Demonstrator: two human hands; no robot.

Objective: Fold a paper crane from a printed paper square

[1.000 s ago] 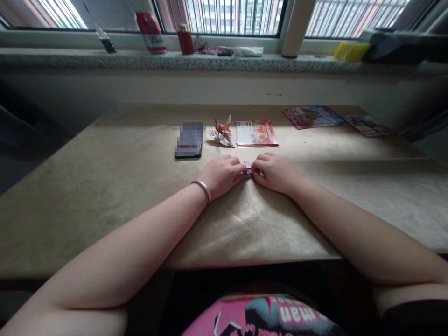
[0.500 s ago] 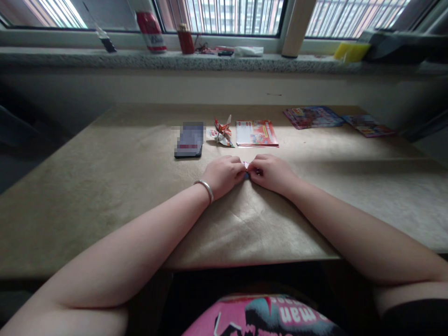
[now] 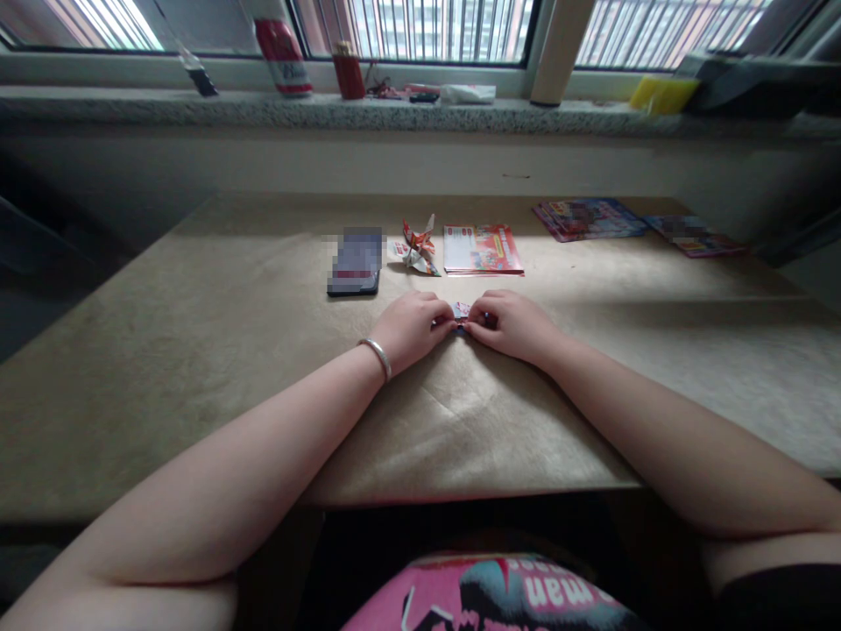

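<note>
Pinching small folded paper [image 3: 461, 312] in left hand [image 3: 413, 329] and right hand [image 3: 516, 324]; could tear or crease crooked under uneven pressure

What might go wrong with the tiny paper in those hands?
1. The left hand and right hand both pinch the small paper; pulling apart might tear it.
2. The table cover is wrinkled near them, so a fold pressed there may come out crooked.
3. The crane sits just beyond the fingers; a forward nudge might squash it.
</note>
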